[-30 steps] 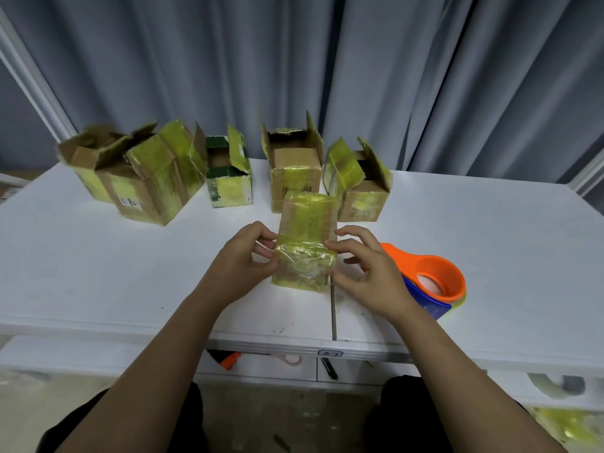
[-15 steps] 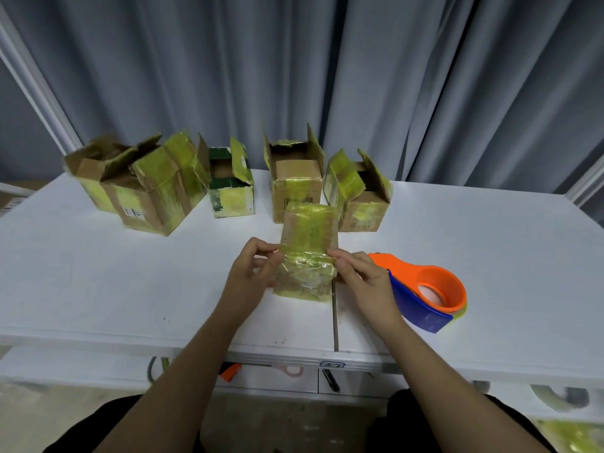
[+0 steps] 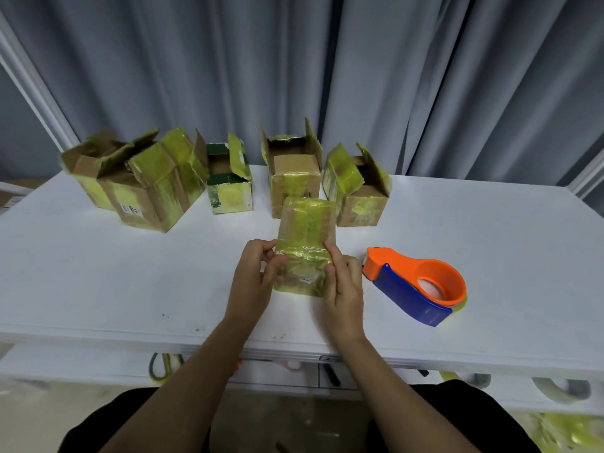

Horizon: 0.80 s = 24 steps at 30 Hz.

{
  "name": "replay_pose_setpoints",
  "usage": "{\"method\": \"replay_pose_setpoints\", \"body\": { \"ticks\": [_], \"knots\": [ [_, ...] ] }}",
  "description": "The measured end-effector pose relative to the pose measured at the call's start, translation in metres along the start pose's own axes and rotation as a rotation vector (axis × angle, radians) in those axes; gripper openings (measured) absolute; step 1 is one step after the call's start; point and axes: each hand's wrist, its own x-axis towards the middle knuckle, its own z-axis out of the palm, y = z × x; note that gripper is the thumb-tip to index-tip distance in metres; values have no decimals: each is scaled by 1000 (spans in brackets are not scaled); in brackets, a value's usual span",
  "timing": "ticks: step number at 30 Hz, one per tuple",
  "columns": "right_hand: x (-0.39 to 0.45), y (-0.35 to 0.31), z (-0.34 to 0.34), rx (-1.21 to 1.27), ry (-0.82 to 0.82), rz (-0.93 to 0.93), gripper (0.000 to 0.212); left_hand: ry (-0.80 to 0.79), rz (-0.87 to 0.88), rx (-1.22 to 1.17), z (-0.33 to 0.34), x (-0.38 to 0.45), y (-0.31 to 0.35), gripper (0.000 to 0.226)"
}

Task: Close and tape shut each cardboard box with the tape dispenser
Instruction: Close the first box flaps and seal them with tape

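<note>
On a white desk [image 3: 98, 282], open cardboard boxes [image 3: 153, 188] stood in a back row. At centre, a closed, yellow-taped box [image 3: 305, 246] rested on the desk, the left hand [image 3: 253, 282] and right hand [image 3: 346, 289] each gripping one side with curled fingers. Just right of them lay an orange and blue tape dispenser [image 3: 415, 286].

Orange-and-blue tape dispenser [image 3: 415, 286]
</note>
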Motion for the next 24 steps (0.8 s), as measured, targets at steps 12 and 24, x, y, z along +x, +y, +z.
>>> {"method": "replay_pose_setpoints", "body": {
  "ticks": [12, 24],
  "knots": [
    [12, 4, -40, 18, -302, 21, 57, -211, 9, 166, -21, 5, 6, 38],
    [21, 13, -28, -316, -122, -369, 42, -174, 84, 363, -15, 8, 3, 15]
  ]
}}
